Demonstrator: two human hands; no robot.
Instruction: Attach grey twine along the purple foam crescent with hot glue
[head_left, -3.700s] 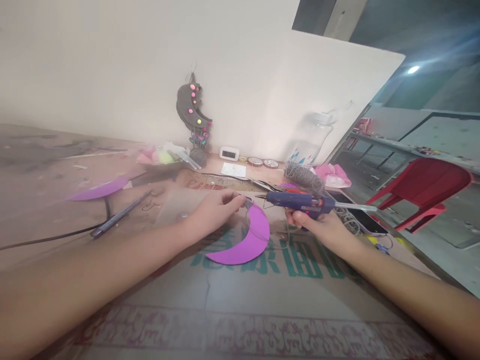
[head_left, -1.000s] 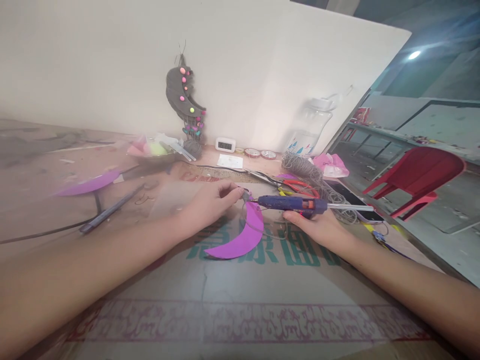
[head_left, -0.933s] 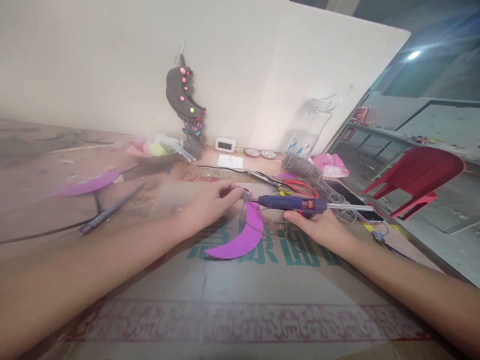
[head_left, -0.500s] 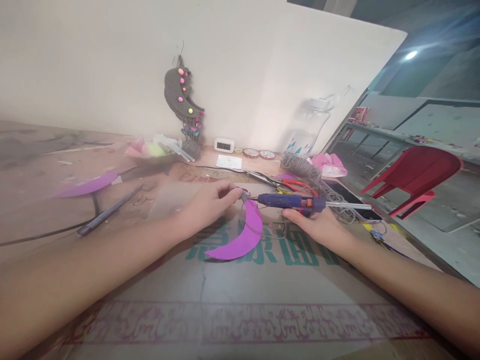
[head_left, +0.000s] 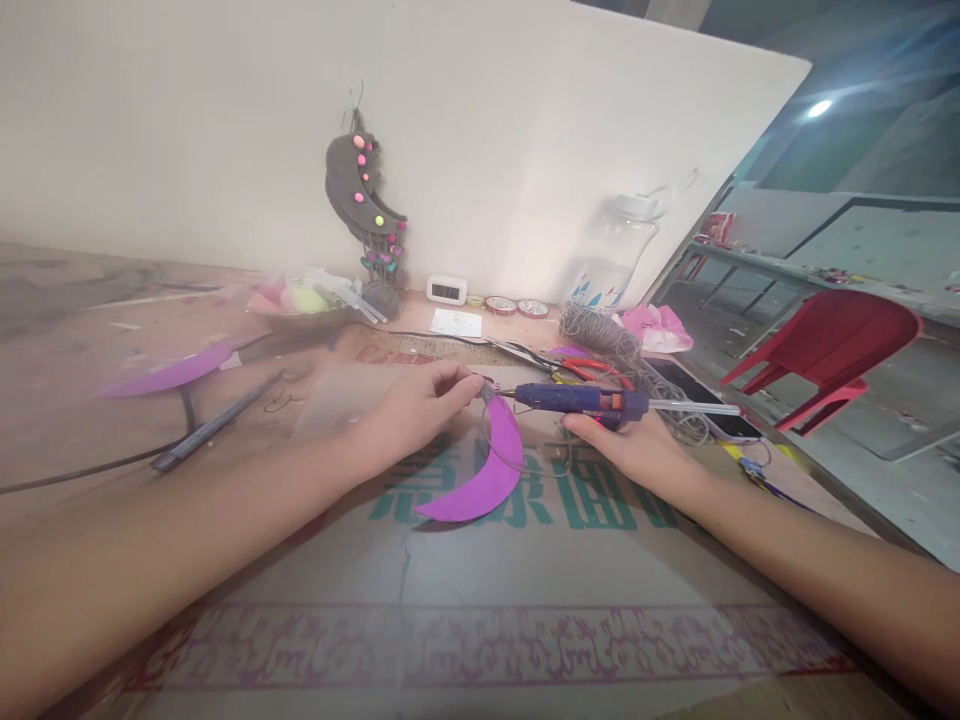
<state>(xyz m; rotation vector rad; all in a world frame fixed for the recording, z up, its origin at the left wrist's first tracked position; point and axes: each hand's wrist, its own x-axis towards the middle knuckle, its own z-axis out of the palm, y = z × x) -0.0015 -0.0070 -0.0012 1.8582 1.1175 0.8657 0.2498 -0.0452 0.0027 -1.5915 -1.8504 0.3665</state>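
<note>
My left hand (head_left: 431, 402) pinches the upper tip of a purple crescent moon cutout (head_left: 491, 475), where some grey yarn is wrapped around it. A loose strand of grey yarn (head_left: 568, 462) loops down across the crescent and off to its right. In my right hand (head_left: 634, 440) is a blue glue gun (head_left: 570, 400) with a clear glue stick (head_left: 694, 407) poking out of its back. The gun's nozzle points left and is at the yarn-wrapped tip, close by my left fingertips; whether it touches cannot be made out.
Behind my hands lie red-handled pliers (head_left: 596, 370), a grey yarn skein (head_left: 600, 330) and a phone (head_left: 701, 400). A decorated grey moon (head_left: 352, 185) hangs on the white board. A small clock (head_left: 447, 290) and a clear jug (head_left: 611, 255) stand at the back. A dark rod (head_left: 217, 422) lies left.
The crescent's lower tip has swung slightly to the right. Both hands and the glue gun hold nearly the same place; the view has shifted a little.
</note>
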